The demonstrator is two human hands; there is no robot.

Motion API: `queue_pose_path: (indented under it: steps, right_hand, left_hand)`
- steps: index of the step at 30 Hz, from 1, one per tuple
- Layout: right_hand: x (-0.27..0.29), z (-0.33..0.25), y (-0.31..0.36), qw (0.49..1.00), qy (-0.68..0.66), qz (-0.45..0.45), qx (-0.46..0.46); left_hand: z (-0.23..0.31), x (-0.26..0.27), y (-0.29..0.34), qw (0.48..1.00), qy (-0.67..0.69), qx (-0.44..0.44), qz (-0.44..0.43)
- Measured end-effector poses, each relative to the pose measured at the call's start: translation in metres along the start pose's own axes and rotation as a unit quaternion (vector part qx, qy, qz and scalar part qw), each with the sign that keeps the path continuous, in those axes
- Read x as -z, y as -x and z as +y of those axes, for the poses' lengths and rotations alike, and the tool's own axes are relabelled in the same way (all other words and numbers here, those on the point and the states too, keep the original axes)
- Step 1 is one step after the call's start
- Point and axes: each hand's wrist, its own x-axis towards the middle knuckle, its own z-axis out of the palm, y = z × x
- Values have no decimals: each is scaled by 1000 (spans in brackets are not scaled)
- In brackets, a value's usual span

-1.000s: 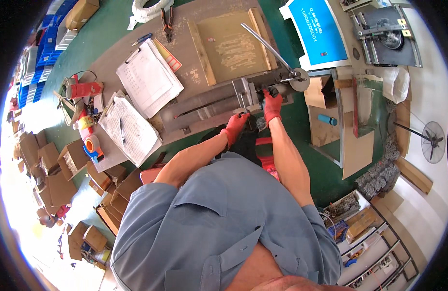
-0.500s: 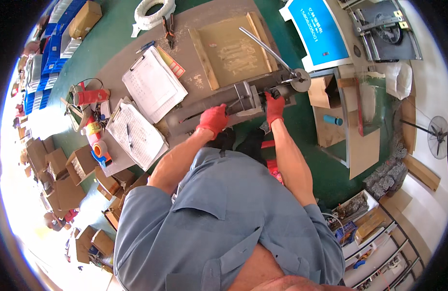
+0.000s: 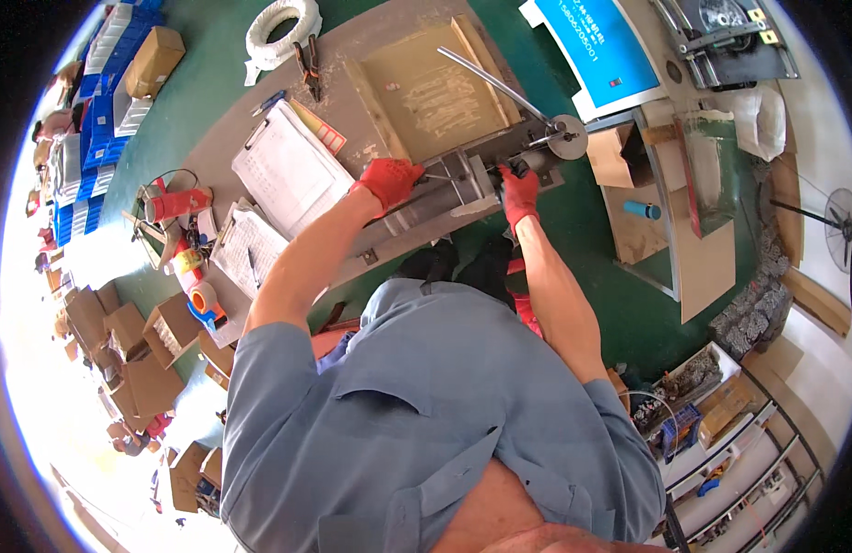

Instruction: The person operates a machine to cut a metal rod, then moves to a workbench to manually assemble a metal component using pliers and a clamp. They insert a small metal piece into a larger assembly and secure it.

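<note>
Both my hands wear red gloves and work at a metal fixture (image 3: 465, 177) along the table's near edge. My left hand (image 3: 389, 183) is closed beside the fixture's left side. A thin metal piece shows at its fingers, but what the palm holds is hidden. My right hand (image 3: 520, 195) has its fingers closed around a small dark part (image 3: 517, 169) at the fixture's right end. Just beyond it are a round metal disc (image 3: 567, 138) and a long slanting metal rod (image 3: 491, 83).
A wood-edged tray (image 3: 435, 88) lies behind the fixture. To the left are a clipboard with papers (image 3: 292, 170), pliers (image 3: 309, 69), a red tool (image 3: 179, 203) and a tape dispenser (image 3: 205, 300). A blue-fronted machine (image 3: 601, 46) stands right, cardboard boxes (image 3: 149, 369) far left.
My left hand has moved up and left, away from the near edge and further onto the table. My right hand stays at the fixture's right end. The view has shifted slightly.
</note>
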Motion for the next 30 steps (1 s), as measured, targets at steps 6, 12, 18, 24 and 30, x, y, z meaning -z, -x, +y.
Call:
queue_pose_path:
  steps: [6,12,18,24,30]
  right_hand:
    - [7,-9,1,996,85,9,25]
    - [4,-36,19,999,31,5,-22]
    - [2,-54,34,986,0,55,-155]
    - [22,-13,41,984,-7,126,-127]
    - [-2,-49,42,977,-32,131,-164]
  left_hand:
    - [-3,-1,-8,999,-15,-3,28]
    - [11,-7,12,987,60,69,135]
    - [4,-33,11,965,117,68,225]
    - [-2,-43,8,955,138,47,260]
    - [-5,-41,10,962,146,51,225]
